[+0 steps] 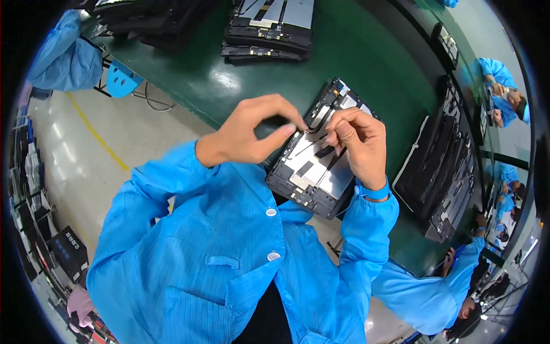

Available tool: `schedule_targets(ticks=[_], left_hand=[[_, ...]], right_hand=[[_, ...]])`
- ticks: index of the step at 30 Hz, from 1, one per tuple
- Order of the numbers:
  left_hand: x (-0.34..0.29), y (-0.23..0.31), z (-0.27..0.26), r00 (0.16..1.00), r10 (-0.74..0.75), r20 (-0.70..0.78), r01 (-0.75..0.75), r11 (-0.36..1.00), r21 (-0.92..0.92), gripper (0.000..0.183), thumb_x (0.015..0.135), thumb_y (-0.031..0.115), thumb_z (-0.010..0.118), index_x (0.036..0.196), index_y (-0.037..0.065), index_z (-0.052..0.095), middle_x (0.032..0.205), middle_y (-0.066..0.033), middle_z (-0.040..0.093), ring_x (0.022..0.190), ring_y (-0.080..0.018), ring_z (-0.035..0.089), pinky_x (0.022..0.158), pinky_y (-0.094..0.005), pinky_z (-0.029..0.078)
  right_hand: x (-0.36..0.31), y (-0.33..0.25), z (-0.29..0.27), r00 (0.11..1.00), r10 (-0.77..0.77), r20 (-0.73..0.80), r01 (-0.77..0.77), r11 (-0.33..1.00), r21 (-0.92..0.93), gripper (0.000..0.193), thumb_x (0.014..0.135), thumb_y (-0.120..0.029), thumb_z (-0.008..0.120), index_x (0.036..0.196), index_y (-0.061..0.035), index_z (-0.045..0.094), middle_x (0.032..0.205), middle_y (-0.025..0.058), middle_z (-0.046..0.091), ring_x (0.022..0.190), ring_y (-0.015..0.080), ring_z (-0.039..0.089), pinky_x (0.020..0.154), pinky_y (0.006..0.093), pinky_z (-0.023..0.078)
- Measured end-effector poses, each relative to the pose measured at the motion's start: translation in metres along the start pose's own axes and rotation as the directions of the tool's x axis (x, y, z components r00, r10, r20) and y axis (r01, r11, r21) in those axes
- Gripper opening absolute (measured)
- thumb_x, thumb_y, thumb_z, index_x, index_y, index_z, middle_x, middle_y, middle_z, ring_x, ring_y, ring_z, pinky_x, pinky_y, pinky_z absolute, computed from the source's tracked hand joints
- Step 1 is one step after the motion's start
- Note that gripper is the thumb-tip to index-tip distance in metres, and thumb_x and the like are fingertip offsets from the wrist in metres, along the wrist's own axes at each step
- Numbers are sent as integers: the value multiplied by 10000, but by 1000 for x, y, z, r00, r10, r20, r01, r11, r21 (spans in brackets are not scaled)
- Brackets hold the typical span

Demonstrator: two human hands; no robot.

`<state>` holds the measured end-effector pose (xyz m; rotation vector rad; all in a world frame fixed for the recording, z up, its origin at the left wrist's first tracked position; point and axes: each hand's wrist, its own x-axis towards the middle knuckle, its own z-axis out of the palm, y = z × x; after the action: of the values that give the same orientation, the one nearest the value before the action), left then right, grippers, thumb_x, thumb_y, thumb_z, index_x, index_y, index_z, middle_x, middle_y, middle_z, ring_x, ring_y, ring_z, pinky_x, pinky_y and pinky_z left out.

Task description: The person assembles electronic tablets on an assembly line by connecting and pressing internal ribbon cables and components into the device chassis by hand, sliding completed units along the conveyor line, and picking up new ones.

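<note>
Opened black rectangular tablet chassis [312, 172] with silver metal plates inside, lying tilted on the near edge of the dark green surface [366, 51], just in front of the person's blue striped work coat [229, 252]. Left hand [252, 132] and right hand [358, 143] meet over its far half, fingertips pinched together on a thin strip-like part [312, 133] too small to identify, so the grip of each cannot be told with certainty. Stacks of similar black chassis stand far [269, 28] and right [441, 172]; another person's blue sleeve [424, 286] lies near right.
</note>
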<state>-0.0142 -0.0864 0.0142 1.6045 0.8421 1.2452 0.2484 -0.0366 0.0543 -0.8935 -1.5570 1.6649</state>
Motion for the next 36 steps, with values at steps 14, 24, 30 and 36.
schedule_targets(ticks=[14, 24, 30, 36], left_hand=[[24, -23, -27, 628, 465, 624, -730, 629, 266, 310, 752, 98, 779, 1030, -38, 754, 1116, -185, 755, 1052, -385, 757, 1008, -519, 666], [43, -32, -25, 461, 582, 670, -866, 458, 198, 218, 784, 125, 811, 935, -3, 720, 1037, -135, 720, 970, -309, 728, 982, -448, 664], [58, -34, -23, 408, 623, 667, -904, 376, 203, 177, 815, 87, 794, 935, -23, 724, 1001, -144, 725, 909, -295, 734, 977, -457, 675], [71, -42, -25, 387, 643, 660, -916, 348, 198, 192, 790, 78, 795, 933, -31, 726, 995, -136, 730, 915, -283, 740, 975, -448, 688]], right_hand=[[12, 23, 2, 978, 132, -162, -135, 991, -4, 205, 1153, -136, 641, 1093, 18, 762, 818, 25, 685, 713, 87, 643, 624, 254, 529], [15, 22, 5, 977, 120, -178, -122, 992, -1, 215, 1160, -143, 634, 1144, 41, 745, 861, 58, 723, 749, 117, 703, 693, 284, 620], [14, 27, 7, 979, 95, -181, -95, 995, 7, 216, 1161, -139, 630, 1162, 48, 740, 875, 72, 735, 767, 129, 728, 715, 289, 636], [16, 29, 8, 981, 87, -171, -88, 996, 4, 243, 1164, -162, 638, 1191, 61, 732, 897, 72, 733, 778, 128, 720, 740, 279, 634]])
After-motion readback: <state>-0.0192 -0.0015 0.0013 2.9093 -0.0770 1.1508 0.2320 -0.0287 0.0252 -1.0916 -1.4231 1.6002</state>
